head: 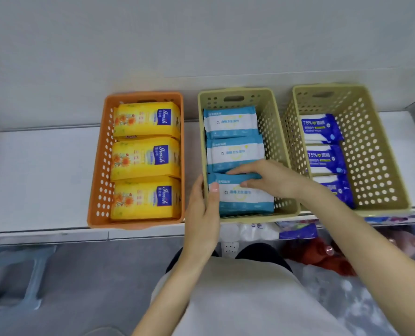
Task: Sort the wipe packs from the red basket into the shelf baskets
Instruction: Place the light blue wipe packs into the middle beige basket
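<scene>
The wipe pack [244, 196], pinched by the right hand [267, 177] and the left hand [202, 214], risked jamming crooked against the neighbouring pack [235, 154].

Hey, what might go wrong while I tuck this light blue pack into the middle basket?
1. The middle basket sits near the front edge of the shelf; pressing the light blue pack down may tip or slide it.
2. The left hand has its thumb over the rim and might get pinched.
</scene>
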Tool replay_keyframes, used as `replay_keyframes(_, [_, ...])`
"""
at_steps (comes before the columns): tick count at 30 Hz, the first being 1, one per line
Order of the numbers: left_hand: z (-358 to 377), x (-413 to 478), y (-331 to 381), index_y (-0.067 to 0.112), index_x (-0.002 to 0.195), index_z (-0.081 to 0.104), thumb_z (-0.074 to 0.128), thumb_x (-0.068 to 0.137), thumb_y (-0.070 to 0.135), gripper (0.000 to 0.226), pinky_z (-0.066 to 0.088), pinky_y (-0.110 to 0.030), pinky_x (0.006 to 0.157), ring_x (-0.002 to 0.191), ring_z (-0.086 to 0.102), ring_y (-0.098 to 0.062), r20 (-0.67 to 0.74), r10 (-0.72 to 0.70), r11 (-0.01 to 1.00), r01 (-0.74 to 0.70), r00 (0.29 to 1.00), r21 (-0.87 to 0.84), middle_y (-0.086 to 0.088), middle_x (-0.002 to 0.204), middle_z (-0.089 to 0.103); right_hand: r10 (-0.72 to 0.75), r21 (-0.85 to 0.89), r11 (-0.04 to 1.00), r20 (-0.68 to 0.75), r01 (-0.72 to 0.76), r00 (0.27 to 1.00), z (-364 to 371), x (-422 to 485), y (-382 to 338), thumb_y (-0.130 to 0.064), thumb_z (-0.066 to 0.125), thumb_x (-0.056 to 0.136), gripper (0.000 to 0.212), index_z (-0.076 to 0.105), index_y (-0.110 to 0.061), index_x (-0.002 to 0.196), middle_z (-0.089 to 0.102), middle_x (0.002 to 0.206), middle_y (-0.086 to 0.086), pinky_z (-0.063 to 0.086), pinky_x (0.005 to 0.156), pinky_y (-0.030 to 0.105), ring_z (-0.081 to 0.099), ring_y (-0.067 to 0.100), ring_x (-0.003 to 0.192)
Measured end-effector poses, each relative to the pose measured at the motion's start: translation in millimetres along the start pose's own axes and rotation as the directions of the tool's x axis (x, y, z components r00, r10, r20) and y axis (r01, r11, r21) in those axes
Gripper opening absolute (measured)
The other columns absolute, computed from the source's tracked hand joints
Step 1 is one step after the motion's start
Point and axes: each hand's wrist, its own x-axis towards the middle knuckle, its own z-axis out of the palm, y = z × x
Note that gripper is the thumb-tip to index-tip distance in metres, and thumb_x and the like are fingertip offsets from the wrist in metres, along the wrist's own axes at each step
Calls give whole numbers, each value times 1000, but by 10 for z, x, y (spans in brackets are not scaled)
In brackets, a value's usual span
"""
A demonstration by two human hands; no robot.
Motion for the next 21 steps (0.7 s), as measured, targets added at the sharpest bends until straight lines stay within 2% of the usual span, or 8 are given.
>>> replay_keyframes(2, [21,-23,-6,34,125,37,37,101,22,26,38,4,69,91,43,35,-14,2,999,-3,1000,-39,33,106,45,-11,-94,996,-20,9,1000,95,54,66,-23,60,92,43,52,-30,135,54,136,-5,39,104,28,47,13,126])
replay_keyframes(4, [43,-41,-12,32,129,37,36,102,22,30,37,5,71,94,42,35,-37,9,999,-11,999,-50,35,109,44,-54,-195,980,-76,38,996,117,61,102,-23,61,92,45,52,-28,135,60,116,2,38,90,24,50,17,113])
replay_keyframes(8, [131,-73,-104,32,139,31,36,100,26,40,36,5,77,102,41,33,-55,11,1000,-11,998,0,39,118,39,-144,-247,961,-58,126,988,91,105,143,-19,58,93,45,48,-29,136,41,86,-1,36,78,29,43,19,91])
replay_keyframes(11, [176,-77,-227,28,150,21,33,93,45,61,29,6,88,111,32,33,-96,22,996,-13,995,90,34,137,32,-151,-425,899,-70,108,986,132,128,139,-28,56,94,45,46,-30,138,45,93,1,37,84,32,41,21,95])
replay_keyframes(13, [172,-108,-258,27,151,20,32,90,51,66,29,2,96,118,33,26,-88,-5,996,12,996,87,24,145,31,-144,-478,877,-150,56,978,191,93,131,-32,59,92,46,50,-27,136,48,102,5,37,89,36,42,26,102])
replay_keyframes(15, [112,-175,-232,27,148,28,33,92,49,60,36,-7,100,119,39,19,-82,-12,997,17,997,72,20,143,40,-183,-435,900,-315,30,931,260,2,130,-28,65,88,43,58,-21,130,50,99,6,39,90,39,46,29,101])
replay_keyframes(18, [-130,-277,-191,33,137,35,37,99,40,39,44,-8,89,108,55,11,-167,44,999,-43,985,11,17,124,59,-161,-269,963,-514,20,842,279,-129,-7,-25,66,87,38,63,-18,124,58,104,6,42,94,39,51,28,103])
replay_keyframes(21, [-547,-397,-214,33,126,43,36,101,31,25,51,-30,90,95,68,-8,-266,75,986,-112,961,-126,5,103,70,-85,-4,995,-494,95,865,320,-226,-408,-28,64,89,40,58,-24,129,57,114,-1,42,96,29,52,14,106])
